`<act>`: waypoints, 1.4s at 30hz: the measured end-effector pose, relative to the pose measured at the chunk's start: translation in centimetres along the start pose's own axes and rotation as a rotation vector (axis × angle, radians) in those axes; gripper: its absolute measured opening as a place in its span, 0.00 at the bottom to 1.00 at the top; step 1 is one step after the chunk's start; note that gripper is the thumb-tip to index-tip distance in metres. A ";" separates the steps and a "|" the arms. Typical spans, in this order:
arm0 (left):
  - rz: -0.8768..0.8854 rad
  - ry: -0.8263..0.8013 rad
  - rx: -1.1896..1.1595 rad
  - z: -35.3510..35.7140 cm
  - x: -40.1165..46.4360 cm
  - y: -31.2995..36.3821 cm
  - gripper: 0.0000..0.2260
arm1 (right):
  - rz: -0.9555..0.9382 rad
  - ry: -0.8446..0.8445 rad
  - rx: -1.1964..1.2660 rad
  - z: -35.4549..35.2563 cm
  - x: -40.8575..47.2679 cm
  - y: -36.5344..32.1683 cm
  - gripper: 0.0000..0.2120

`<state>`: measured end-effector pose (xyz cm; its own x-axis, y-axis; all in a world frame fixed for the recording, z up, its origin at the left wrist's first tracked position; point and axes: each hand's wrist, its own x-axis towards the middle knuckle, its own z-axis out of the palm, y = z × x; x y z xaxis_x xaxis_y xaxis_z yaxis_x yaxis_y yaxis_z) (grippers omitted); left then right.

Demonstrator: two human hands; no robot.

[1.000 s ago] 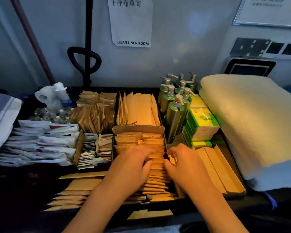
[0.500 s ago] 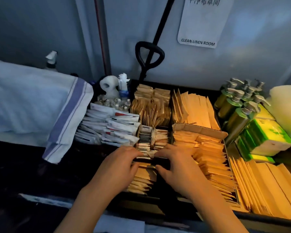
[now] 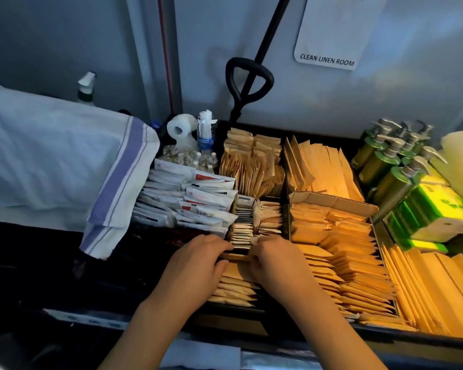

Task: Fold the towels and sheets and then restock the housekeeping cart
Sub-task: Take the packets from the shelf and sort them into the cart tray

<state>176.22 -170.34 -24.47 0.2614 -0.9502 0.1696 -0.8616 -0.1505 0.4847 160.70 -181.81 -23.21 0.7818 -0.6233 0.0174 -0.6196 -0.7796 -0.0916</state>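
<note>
The housekeeping cart's black top tray (image 3: 332, 331) holds rows of brown paper packets. My left hand (image 3: 195, 263) and my right hand (image 3: 275, 260) sit side by side over a near compartment of brown packets (image 3: 235, 288). Both have fingers curled down onto the row's far end, just below a stack of small black-and-white sachets (image 3: 242, 225). Whether either hand grips a packet is hidden by the fingers. A folded white towel with blue stripes (image 3: 64, 166) lies at the left, its corner hanging over the tray edge.
White wrapped packets (image 3: 187, 201) fill the left compartment. A cardboard box of brown packets (image 3: 337, 241) is right of my hands. Green pump bottles (image 3: 388, 161) and green tissue packs (image 3: 436, 212) stand at the right. A black handle (image 3: 247, 81) leans on the wall.
My hands have moved left from the cardboard box of packets to the smaller compartment beside it. The camera has turned left, bringing the striped towel into view.
</note>
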 end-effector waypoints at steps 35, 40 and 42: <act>0.610 -0.288 0.044 15.3 9.5 29.3 0.20 | 0.774 0.402 0.407 -3.6 -20.1 28.4 0.04; 0.621 -0.391 0.178 18.6 8.7 30.1 0.28 | 0.763 0.306 0.417 -2.7 -19.7 29.6 0.03; 0.612 -0.388 0.186 18.8 8.8 29.9 0.29 | 0.763 0.274 0.413 -2.4 -19.5 29.8 0.03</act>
<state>144.59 -188.28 -24.61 -0.4311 -0.9018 0.0304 -0.8722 0.4252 0.2419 126.86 -193.03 -23.88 0.0929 -0.9950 0.0364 -0.8460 -0.0982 -0.5241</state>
